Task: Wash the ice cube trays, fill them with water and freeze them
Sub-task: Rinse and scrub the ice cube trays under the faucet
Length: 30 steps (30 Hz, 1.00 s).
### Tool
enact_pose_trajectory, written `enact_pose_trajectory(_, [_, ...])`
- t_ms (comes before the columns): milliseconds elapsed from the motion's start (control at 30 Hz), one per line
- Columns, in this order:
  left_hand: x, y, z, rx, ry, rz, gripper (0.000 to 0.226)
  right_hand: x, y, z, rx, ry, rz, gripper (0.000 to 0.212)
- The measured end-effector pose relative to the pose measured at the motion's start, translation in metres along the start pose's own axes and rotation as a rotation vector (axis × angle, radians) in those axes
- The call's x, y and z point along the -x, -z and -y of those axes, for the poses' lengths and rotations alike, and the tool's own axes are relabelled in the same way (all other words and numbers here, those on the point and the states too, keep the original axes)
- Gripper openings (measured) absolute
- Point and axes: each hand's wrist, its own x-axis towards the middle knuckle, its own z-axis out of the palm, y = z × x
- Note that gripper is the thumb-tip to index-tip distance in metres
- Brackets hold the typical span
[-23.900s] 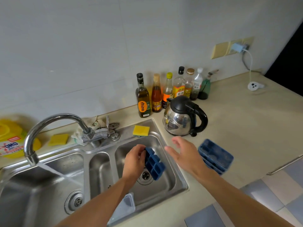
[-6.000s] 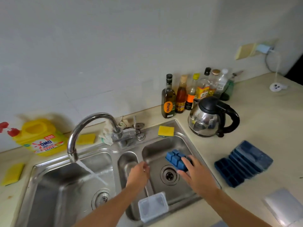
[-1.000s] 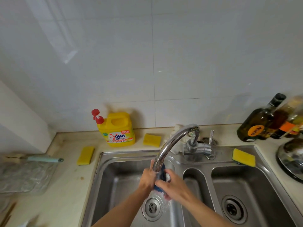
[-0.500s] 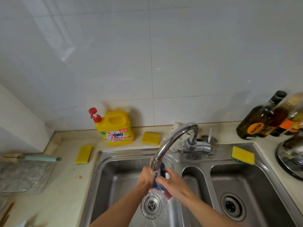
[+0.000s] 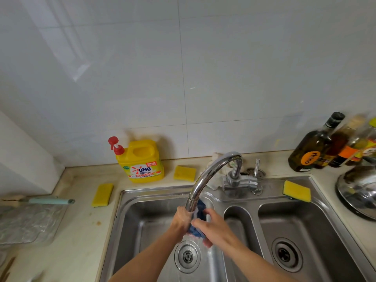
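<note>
A blue ice cube tray (image 5: 200,210) stands on edge under the chrome faucet (image 5: 211,174), over the left sink basin (image 5: 146,220). Both hands hold it. My left hand (image 5: 182,219) grips its left side, partly behind the spout. My right hand (image 5: 211,226) grips its right side and lower end. Water runs down onto the basin drain (image 5: 187,256). Most of the tray is hidden by the hands and the spout.
A yellow detergent jug (image 5: 142,161) stands behind the sink. Yellow sponges lie at the left (image 5: 102,194), the back (image 5: 184,173) and the right rim (image 5: 297,190). Oil bottles (image 5: 317,145) and a steel kettle (image 5: 360,192) stand at right. The right basin (image 5: 305,231) holds nothing.
Over six seconds the tray moved from the right basin to the left one, under the running faucet. In the last second both hands stayed on it and the view shifted slightly.
</note>
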Motion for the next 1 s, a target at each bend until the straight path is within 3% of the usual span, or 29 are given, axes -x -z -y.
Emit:
enact_pose_trajectory(133, [0.003,0.004,-0.005,-0.097,-0.002,-0.005,0.024,0.0,-0.002,0.004,-0.011,-0.003,-0.008,0.043])
enact_pose_trajectory(267, [0.005,0.006,-0.008,-0.126,-0.027,0.021,0.033,-0.001,-0.004,0.007,-0.018,-0.007,-0.018,0.043])
enact_pose_trajectory(400, [0.0,0.007,-0.005,-0.184,-0.026,-0.009,0.029,0.0,-0.002,0.003,0.016,-0.009,-0.002,0.047])
enact_pose_trajectory(533, [-0.005,0.025,0.005,-0.076,0.046,0.03,0.066,0.001,0.022,-0.007,0.08,-0.007,-0.009,0.073])
enact_pose_trajectory(667, [-0.01,0.042,0.016,-0.104,0.096,-0.032,0.073,0.001,0.052,-0.018,0.146,-0.07,0.003,0.079])
enact_pose_trajectory(800, [-0.011,0.026,0.014,-0.021,0.084,0.01,0.064,0.0,0.063,-0.027,0.131,-0.092,-0.031,0.076])
enact_pose_trajectory(900, [-0.009,0.013,0.015,-0.06,0.054,0.06,0.037,0.005,0.066,-0.033,0.196,-0.064,-0.057,0.058])
enact_pose_trajectory(1000, [-0.004,0.009,0.016,0.025,0.069,0.055,0.031,0.011,0.074,-0.043,0.273,-0.04,-0.099,0.04])
